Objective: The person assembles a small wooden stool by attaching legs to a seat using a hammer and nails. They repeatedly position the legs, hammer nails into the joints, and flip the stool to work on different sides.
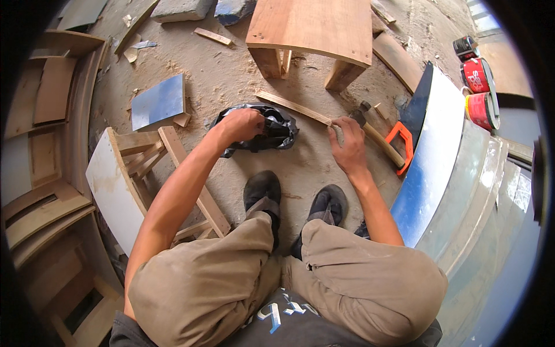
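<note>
Filling 12 o'clock on the dusty floor, the wooden stool-like piece is the largest thing near the hands, and at 2 o'clock a handsaw with an orange handle lies beside a sheet. The black plastic bag sits at 11 o'clock, just ahead of the shoes, its mouth gaping; the left hand reaches into it, fingers hidden, so I cannot tell whether they are spread or closed on something. The bag looks thin, limp and rather slippery, likely light in itself though its contents are unclear, and its gathered rim seems the surest hold, since a single layer could tear. At 2 o'clock, the hammer should be head-heavy, best taken by its wooden handle. Smallest, the wooden strip slants from 12 toward 1 o'clock, its near end at the loosely curved fingertips of the right hand; whether they pinch it I cannot tell. It looks light, stiff and dry, possibly splintery, and should balance best if held mid-length.
</note>
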Action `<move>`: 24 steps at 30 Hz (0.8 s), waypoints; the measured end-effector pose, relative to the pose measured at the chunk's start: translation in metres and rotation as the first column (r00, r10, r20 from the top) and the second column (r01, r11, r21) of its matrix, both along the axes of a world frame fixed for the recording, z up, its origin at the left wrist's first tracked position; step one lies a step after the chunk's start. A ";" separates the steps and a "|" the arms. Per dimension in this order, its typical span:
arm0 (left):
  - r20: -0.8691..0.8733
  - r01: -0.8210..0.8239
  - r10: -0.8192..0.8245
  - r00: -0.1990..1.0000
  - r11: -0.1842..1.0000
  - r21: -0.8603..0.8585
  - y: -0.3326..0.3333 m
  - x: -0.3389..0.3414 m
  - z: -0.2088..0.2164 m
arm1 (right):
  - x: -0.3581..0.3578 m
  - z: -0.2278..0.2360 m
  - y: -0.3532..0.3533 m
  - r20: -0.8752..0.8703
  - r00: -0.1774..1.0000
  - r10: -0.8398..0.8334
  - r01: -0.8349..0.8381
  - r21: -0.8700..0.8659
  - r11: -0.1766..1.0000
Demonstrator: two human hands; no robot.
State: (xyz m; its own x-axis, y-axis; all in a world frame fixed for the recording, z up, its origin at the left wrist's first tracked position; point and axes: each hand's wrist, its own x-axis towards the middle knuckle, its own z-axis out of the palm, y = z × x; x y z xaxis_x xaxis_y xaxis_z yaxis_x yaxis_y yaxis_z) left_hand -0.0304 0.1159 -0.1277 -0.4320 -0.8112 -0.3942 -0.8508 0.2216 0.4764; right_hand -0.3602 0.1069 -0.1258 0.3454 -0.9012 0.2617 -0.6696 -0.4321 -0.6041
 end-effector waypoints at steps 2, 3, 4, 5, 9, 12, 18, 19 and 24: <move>0.190 -0.047 0.035 0.981 0.997 0.056 -0.006 -0.005 0.010 | -0.003 0.003 0.001 0.009 1.000 -0.011 0.011 0.002 1.000; 0.217 -0.037 0.027 0.976 0.998 0.042 -0.008 -0.007 0.011 | -0.005 0.005 0.002 0.010 1.000 -0.015 0.015 0.002 1.000; 0.246 -0.027 0.020 0.969 0.999 0.026 -0.012 -0.008 0.014 | -0.006 0.007 0.003 0.013 1.000 -0.020 0.020 0.001 1.000; 0.275 -0.017 0.013 0.961 1.000 0.011 -0.015 -0.010 0.018 | -0.008 0.008 0.004 0.019 0.999 -0.027 0.027 -0.001 1.000; 0.172 -0.078 0.071 0.983 0.996 0.033 -0.025 -0.009 0.037 | -0.009 0.012 0.005 0.086 0.995 -0.043 0.042 0.011 0.999; -0.189 -0.088 0.098 0.977 0.994 0.059 -0.032 -0.014 0.059 | 0.001 0.029 0.008 0.212 0.971 -0.107 0.074 0.159 0.985; -0.665 -0.207 0.564 0.489 0.816 0.539 -0.028 -0.073 0.084 | 0.030 0.050 0.017 0.675 0.705 -0.216 -0.254 0.525 0.812; -0.673 -0.220 0.583 0.455 0.806 0.549 -0.024 -0.078 0.080 | 0.032 0.051 0.020 0.735 0.622 -0.270 -0.338 0.563 0.754; -0.666 -0.263 0.652 0.364 0.757 0.598 -0.002 -0.099 0.073 | 0.029 0.056 0.022 0.769 0.519 -0.373 -0.299 0.572 0.764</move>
